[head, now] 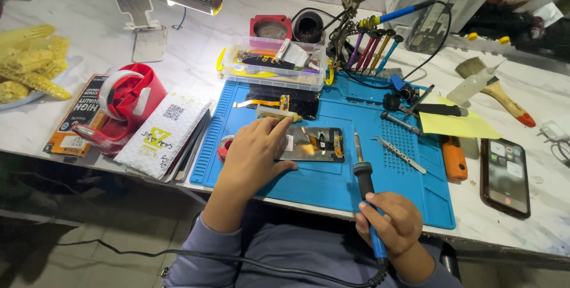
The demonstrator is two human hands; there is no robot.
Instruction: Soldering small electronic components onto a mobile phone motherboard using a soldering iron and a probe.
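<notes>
At the worktop's near edge, on the blue mat (332, 181), the left hand (256, 154) lies spread on the opened phone (313, 144), gripping nothing. The right hand (389, 222) is closed around the soldering iron (363, 175), tip beside the phone.

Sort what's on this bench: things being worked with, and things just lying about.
In use:
left hand on opened phone
right hand holding soldering iron
blue mat

Lying about:
tweezers
brush
corn cobs
tape dispenser
black phone

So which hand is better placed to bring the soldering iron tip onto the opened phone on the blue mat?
Right hand: it grips the blue-handled soldering iron. Left hand steadies the opened phone.
</notes>
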